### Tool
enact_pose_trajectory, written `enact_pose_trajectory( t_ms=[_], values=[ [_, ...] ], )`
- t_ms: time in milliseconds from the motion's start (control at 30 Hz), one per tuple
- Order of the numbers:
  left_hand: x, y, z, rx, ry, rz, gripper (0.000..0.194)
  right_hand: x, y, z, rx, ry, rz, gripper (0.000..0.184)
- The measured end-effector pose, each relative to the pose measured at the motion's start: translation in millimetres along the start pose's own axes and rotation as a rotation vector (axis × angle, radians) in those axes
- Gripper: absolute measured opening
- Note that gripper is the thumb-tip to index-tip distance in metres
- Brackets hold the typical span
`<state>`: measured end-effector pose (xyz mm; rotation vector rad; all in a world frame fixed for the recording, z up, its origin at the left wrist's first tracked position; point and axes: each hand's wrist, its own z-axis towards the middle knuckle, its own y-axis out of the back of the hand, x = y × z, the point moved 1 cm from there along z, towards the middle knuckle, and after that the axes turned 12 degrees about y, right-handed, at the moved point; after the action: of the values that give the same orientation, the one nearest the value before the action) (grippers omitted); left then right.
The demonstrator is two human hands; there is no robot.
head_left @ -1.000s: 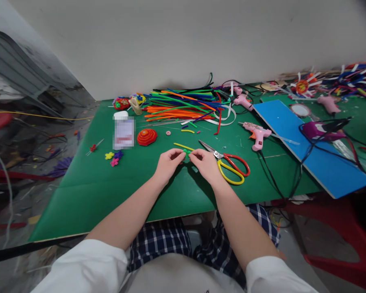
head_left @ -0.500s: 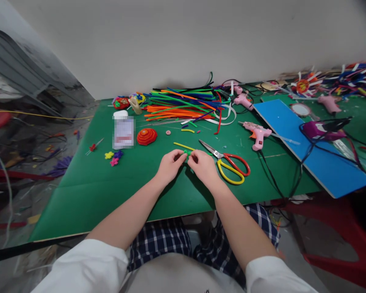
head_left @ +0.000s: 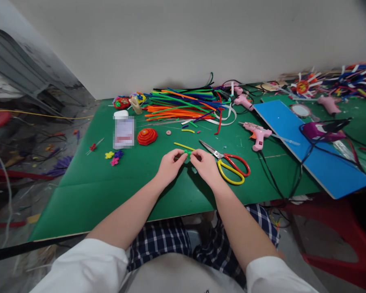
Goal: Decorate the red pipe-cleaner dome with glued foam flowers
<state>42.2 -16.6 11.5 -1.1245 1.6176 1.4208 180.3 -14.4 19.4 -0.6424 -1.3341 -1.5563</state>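
Note:
My left hand point(head_left: 171, 165) and my right hand point(head_left: 204, 166) meet low over the green table, thumbs and forefingers pinched. Between the fingertips shows a small curled piece of green pipe cleaner point(head_left: 186, 151), mostly covered by the fingers. Just beyond them lies a yellow pipe cleaner point(head_left: 183, 145). Scissors point(head_left: 218, 155) with one red and one yellow handle rest right of my right hand, blades pointing away to the left. Off to the left are small yellow point(head_left: 109, 155), blue and pink flowers, and an orange-red coiled dome point(head_left: 147, 136).
A pile of coloured pipe cleaners point(head_left: 183, 106) lies at the back by the wall. Pink glue guns point(head_left: 258, 136) with cords and a slanted blue board point(head_left: 311, 150) take up the right. A white-capped bottle point(head_left: 123, 132), its label blurred, stands at the left.
My right fingertips have drawn slightly away to the right from my left ones, and the gap between them is a little wider. The things on the table stay put.

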Motion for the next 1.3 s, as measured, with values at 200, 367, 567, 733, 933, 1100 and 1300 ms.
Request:
enact_pose_trajectory(
  t_ms=[200, 367, 567, 733, 933, 1100, 1300],
  values=[
    [-2.3, -0.4, -1.8, -0.031, -0.050, 0.127, 0.020, -2.2, 5.2, 1.7, -0.011, 0.092, -0.017, 0.014],
    [-4.6, 0.0, -2.8, -0.047, -0.082, 0.184, 0.019, -2.5, 3.4, 1.0, 0.005, 0.099, -0.106, 0.014],
    [-4.8, 2.0, -1.8, -0.033, -0.048, 0.154, 0.021, -3.2, 5.7, 1.3, -0.022, 0.121, -0.093, 0.015],
    [-3.7, 1.4, -2.4, -0.020, -0.054, 0.144, 0.021, -1.0, 5.4, 0.7, -0.003, 0.128, -0.123, 0.012],
    [-4.6, 1.8, -4.6, -0.059, -0.165, 0.235, 0.019, 1.1, 6.6, 1.1, 0.052, 0.006, -0.041, 0.012],
    [-5.8, 2.1, -4.3, -0.041, -0.159, 0.224, 0.020, -1.5, 7.5, 2.9, 0.026, 0.048, 0.018, 0.014],
    [-7.2, 1.7, -5.8, 0.001, -0.174, 0.236, 0.023, -2.7, 6.9, 2.1, 0.004, 0.140, -0.068, 0.012]
  ],
)
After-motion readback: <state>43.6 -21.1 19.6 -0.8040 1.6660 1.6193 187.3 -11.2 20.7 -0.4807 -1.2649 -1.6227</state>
